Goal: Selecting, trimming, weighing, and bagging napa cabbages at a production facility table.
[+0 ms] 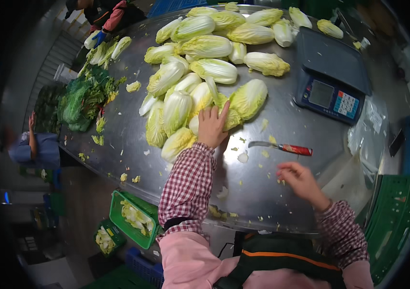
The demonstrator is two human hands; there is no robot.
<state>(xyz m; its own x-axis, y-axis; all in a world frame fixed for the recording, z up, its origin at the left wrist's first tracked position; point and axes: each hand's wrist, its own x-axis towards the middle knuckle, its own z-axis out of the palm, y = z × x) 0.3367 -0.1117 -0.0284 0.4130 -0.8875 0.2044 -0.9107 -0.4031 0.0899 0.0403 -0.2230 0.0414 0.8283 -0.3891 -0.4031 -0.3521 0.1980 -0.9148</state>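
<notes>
My left hand [213, 126] lies across a napa cabbage [232, 120] at the near edge of the heap, its fingers spread over the leaves and covering the middle. Just beyond the fingertips, another napa cabbage [250, 99] leans to the right. My right hand [300, 182], slightly blurred, hovers over the steel table [255, 195] with loosely curled fingers and nothing visible in them. Above it on the table lies a curved knife [280, 147] with a red handle. More cabbages [178, 112] are piled left of and beyond my left hand.
A digital scale [329, 79] stands at the right, beside clear plastic bags [369, 133]. Trimmed leaves and a green net bag [78, 101] lie at the left. Green crates [132, 216] sit below the table edge. A co-worker's blue-gloved hand [99, 38] touches cabbage at upper left; another person [37, 148] stands at left.
</notes>
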